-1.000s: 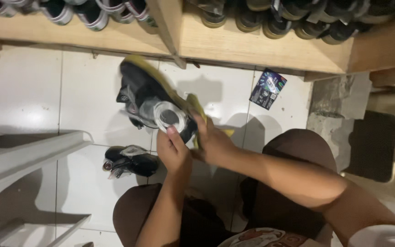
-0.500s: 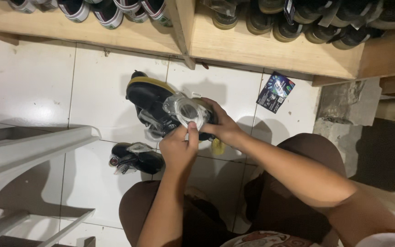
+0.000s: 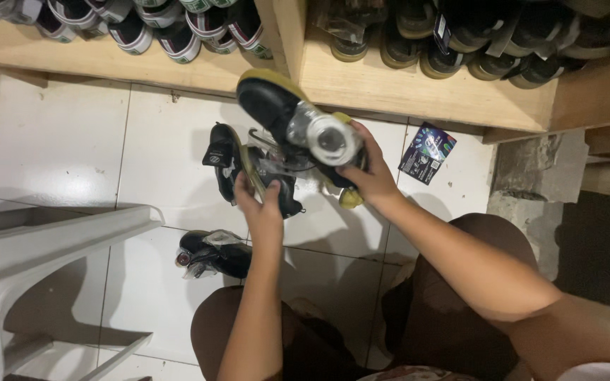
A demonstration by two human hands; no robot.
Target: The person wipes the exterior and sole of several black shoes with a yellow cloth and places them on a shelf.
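You're now holding two black shoes apart: right hand (image 3: 368, 176) is gripping the yellow-soled shoe (image 3: 284, 116), left hand (image 3: 262, 212) is clutching its mate (image 3: 248, 166), above the tiled floor (image 3: 58, 141). Pair just separated.

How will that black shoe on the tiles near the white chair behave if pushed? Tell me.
The black shoe lies on its side on glossy white tiles, so it would probably slide, not roll. Its crinkled clear wrapping likely makes it slippery to grip.
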